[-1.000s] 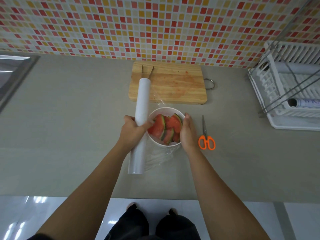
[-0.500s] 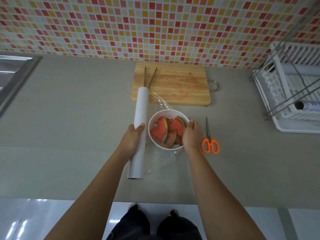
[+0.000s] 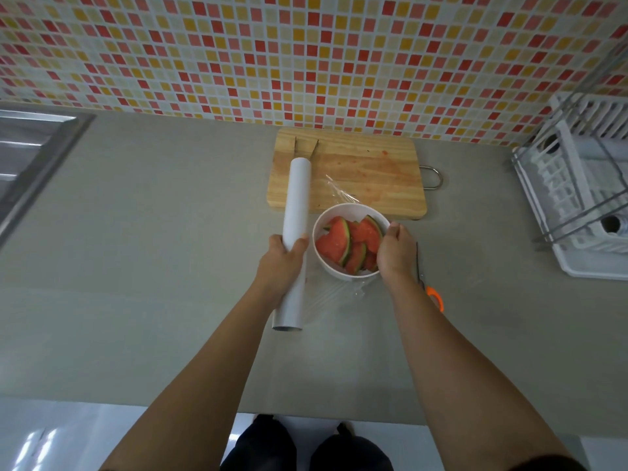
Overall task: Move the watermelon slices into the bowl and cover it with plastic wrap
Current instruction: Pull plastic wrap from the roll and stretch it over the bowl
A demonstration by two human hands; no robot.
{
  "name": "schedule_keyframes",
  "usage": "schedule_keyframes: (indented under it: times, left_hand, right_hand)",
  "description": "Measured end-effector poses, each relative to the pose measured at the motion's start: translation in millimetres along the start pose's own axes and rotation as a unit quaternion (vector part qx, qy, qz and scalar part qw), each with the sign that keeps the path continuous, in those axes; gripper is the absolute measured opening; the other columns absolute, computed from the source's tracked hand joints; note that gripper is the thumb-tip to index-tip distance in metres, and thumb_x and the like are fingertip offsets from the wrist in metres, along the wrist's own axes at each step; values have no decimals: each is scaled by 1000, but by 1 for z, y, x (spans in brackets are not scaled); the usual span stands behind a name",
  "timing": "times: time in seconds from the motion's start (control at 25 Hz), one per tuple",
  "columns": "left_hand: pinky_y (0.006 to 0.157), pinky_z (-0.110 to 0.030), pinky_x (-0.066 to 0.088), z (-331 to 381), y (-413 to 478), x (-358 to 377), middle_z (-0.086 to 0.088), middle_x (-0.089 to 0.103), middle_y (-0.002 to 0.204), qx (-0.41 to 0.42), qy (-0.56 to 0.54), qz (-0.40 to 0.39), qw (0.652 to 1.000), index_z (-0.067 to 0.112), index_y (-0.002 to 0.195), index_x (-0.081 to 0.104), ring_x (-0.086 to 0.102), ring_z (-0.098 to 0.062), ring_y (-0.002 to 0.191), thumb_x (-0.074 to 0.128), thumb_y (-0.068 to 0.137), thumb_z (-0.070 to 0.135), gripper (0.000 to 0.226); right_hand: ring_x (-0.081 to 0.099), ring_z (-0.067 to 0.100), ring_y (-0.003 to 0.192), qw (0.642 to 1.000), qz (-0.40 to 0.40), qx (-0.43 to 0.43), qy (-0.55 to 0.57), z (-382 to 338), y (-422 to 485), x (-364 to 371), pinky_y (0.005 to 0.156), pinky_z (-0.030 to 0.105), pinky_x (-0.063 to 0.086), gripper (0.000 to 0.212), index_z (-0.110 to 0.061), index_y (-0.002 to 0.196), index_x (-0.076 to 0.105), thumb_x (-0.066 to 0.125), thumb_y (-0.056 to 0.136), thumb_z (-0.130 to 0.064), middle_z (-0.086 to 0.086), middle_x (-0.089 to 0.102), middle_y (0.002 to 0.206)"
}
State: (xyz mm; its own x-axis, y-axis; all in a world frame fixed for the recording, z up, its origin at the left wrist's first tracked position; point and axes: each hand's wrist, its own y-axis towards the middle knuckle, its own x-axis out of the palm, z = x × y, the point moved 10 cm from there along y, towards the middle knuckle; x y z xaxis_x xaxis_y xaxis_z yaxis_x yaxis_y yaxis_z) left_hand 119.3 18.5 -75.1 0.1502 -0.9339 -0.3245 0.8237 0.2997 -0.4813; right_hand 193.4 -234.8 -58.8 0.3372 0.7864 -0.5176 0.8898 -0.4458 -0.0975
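Observation:
A white bowl [image 3: 321,229] stands on the grey counter in front of the cutting board, with several watermelon slices [image 3: 343,244] inside. My left hand [image 3: 280,263] grips the white plastic wrap roll [image 3: 296,202], which lies lengthwise just left of the bowl. Clear film [image 3: 339,193] runs from the roll over the bowl, bunched at the far rim and at the near side. My right hand [image 3: 396,254] presses against the bowl's right rim, holding the film there.
A wooden cutting board [image 3: 367,164] with tongs [image 3: 306,147] lies behind the bowl. Orange-handled scissors [image 3: 433,292] lie right of my right hand. A white dish rack [image 3: 584,198] stands far right, a steel sink [image 3: 30,154] far left.
My left hand has drawn the roll leftward, off the bowl's rim, so the film stretches across. My right hand stayed on the bowl's right side.

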Motion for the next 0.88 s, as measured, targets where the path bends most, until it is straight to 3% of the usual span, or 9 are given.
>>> schedule_keyframes:
  times: [0.12,0.2,0.28,0.36,0.52,0.64,0.76,0.88]
  left_hand:
    - [77,-46,57,-3,2,-7,-14,64,100,-7,-18,16,1000,15,112,44,69,-31,78,50,87,54,47]
    - [77,-47,58,0,2,-12,-11,65,95,-5,-40,2,999,13,111,45,69,-28,77,61,79,53,54]
    - [77,-47,58,1,1,-14,-10,65,97,-8,-36,-34,999,12,110,45,69,-27,84,72,68,45,60]
    - [78,-45,57,-4,-4,-15,-8,65,100,-9,-22,-50,998,14,110,47,68,-26,88,71,70,42,54]
    - [58,-33,57,-16,-21,-7,-10,63,99,-5,-83,-49,995,18,118,43,67,-22,70,56,89,46,42]
    - [51,-26,52,-27,-28,-3,-9,61,105,-17,-137,-69,988,17,121,42,66,-21,76,67,85,32,47]
    - [52,-31,52,-40,-30,-13,-11,68,104,-10,-121,-59,991,12,112,54,73,-20,79,69,83,33,39]
    - [64,-42,58,-47,-31,-12,-12,65,106,-6,-117,-57,992,17,114,54,70,-26,79,61,86,43,39]
  right_hand:
    - [54,38,107,1000,-8,11,-7,-2,5,6,81,33,38,39,6,106,57,27,99,-18,26,60,114]
    - [54,38,108,1000,-6,11,-8,-3,6,7,83,35,38,39,6,108,57,27,99,-18,26,60,114]
    - [54,39,105,1000,-2,8,-6,-3,7,8,79,35,37,39,6,104,57,27,99,-17,27,61,112]
    - [54,38,103,1000,-4,5,-9,-4,6,9,74,31,33,38,6,101,57,26,99,-16,26,61,110]
    - [55,37,101,1000,0,4,-13,-5,6,10,71,30,31,37,4,99,58,27,98,-16,25,62,108]
    - [54,38,103,1000,-2,1,-19,-7,6,10,71,30,30,37,5,100,57,27,98,-16,26,61,109]
    - [54,38,105,1000,-10,1,-17,-7,7,11,76,32,33,38,7,103,57,27,98,-15,27,61,112]
    - [55,37,100,1000,-1,-7,-24,-9,7,9,63,26,26,38,7,98,58,27,98,-14,26,62,108]
